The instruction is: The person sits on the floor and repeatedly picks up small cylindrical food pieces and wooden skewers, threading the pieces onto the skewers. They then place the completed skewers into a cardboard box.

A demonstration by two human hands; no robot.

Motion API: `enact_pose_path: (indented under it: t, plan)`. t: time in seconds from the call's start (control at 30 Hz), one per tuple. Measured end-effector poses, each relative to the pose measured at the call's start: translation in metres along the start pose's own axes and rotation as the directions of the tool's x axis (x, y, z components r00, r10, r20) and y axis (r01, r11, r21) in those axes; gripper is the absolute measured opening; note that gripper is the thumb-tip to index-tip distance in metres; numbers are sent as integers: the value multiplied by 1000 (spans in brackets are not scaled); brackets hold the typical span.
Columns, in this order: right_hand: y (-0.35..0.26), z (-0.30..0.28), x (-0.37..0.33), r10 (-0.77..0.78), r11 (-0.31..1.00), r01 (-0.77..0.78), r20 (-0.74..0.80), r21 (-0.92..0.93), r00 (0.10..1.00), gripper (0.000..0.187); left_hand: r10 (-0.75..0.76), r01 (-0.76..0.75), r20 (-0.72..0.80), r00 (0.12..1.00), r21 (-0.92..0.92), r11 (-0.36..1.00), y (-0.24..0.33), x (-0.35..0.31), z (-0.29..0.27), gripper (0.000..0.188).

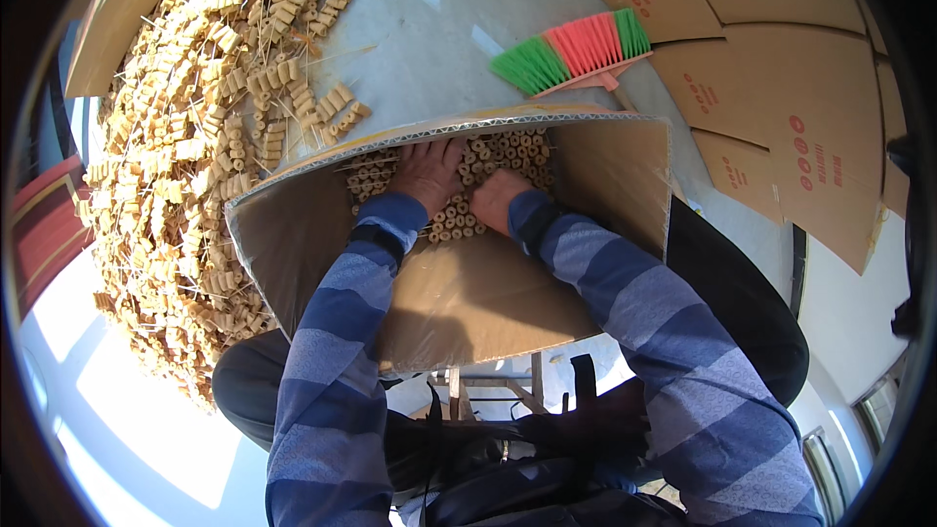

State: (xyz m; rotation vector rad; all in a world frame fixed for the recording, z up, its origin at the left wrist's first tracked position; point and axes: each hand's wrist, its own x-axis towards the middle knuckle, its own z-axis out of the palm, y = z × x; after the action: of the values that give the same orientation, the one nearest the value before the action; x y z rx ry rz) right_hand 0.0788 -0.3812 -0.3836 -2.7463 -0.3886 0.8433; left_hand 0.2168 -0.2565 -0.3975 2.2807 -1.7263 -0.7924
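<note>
An open cardboard box [488, 298] stands between my knees. Rows of tan, hollow, ring-shaped pieces [508, 154] are packed inside it, their round ends and holes facing up. My left hand [429, 174] lies on top of these rows toward the box's far side, fingers stretched forward and holding nothing visible. Close by on its right, my right hand [497, 199] rests on the same rows with its fingers curled in. Whatever those fingers may grip is hidden beneath the hand.
A large heap of tan pieces on thin sticks [185, 156] spreads over the left side. Beyond the box, a broom head with green and pink bristles [578, 51] lies on the grey floor [420, 49]. Flat cardboard cartons [781, 68] lie at the right, and another carton [115, 15] stands far left.
</note>
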Motion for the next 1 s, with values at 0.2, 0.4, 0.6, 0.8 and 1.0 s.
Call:
enact_pose_path:
  t: [0.2, 0.4, 0.6, 0.8, 1.0]
  plan:
    - [-5, -16, -3, 129, 989, -128, 14, -74, 992, 17, -2, 3, 134, 991, -2, 1000, -7, 3, -4, 87]
    - [16, -48, 0, 386, 882, -372, 7, 290, 922, 14, 28, -39, 226, 974, 42, 998, -12, 1, -2, 84]
    - [29, -41, 19, 543, 769, -460, -73, 443, 837, 42, 85, -84, 177, 981, -12, 996, -18, -2, -6, 86]
    - [35, -32, 20, 550, 788, -479, -93, 388, 830, 53, 41, -47, 322, 946, 12, 999, -20, 10, -19, 81]
    - [36, -33, 28, 546, 745, -515, 56, 423, 836, 49, 121, -147, 192, 974, 127, 981, -20, -8, -40, 71]
